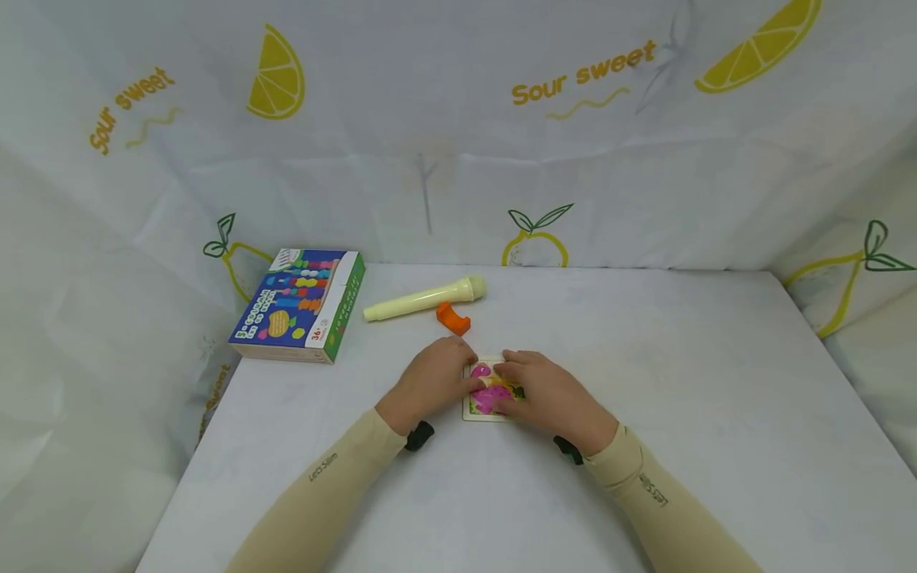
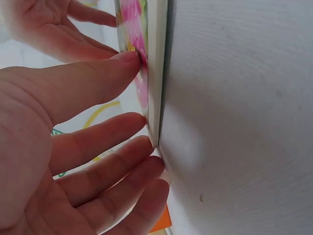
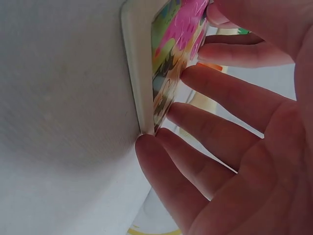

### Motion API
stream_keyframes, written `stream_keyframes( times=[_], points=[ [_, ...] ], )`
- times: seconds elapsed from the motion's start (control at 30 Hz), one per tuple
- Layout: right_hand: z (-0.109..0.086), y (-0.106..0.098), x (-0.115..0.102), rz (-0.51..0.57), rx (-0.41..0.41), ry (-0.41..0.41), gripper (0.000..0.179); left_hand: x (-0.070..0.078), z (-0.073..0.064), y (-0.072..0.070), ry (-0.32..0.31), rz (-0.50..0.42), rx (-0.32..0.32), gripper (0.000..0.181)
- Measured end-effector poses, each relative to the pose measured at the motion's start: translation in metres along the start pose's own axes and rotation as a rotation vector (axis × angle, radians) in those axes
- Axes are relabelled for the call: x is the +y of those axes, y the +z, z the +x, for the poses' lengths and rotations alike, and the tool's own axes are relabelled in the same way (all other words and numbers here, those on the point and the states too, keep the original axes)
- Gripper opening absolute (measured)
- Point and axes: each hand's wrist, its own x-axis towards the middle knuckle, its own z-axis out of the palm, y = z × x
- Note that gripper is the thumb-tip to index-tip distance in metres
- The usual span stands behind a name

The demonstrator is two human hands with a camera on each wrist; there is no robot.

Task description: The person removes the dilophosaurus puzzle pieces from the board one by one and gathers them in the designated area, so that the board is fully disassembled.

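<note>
A small square picture board (image 1: 490,400) with a pale border and a pink figure lies flat on the white table. My left hand (image 1: 433,382) is at its left side. In the left wrist view the thumb (image 2: 105,81) touches the picture, while the other fingers reach along the board's edge, nearly straight. Across from it my right hand (image 1: 557,398) covers part of the board's right side. The right wrist view shows its fingertips (image 3: 183,115) spread along the picture and border (image 3: 139,63), with one at the corner against the tabletop.
Beyond the hands lie an orange curved piece (image 1: 453,319) and a pale yellow microphone-shaped stick (image 1: 423,302). A blue and green toy box (image 1: 297,306) sits at the back left. White cloth (image 1: 401,199) with lemon prints hangs behind the table (image 1: 716,382).
</note>
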Motion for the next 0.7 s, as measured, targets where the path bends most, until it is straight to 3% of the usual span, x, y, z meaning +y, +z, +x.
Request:
stream_keyframes(
  times=[0.4,0.7],
  points=[
    [-0.0002,0.0016,-0.0034,-0.001,-0.033,0.046,0.061,0.0027,0.0048,-0.0003,-0.023,0.037,-0.062,0.039],
    [-0.0001,-0.0008,-0.0034,-0.002,-0.037,0.048,0.063,0.0029,0.0056,-0.0005,-0.042,0.020,-0.065,0.035]
  ],
)
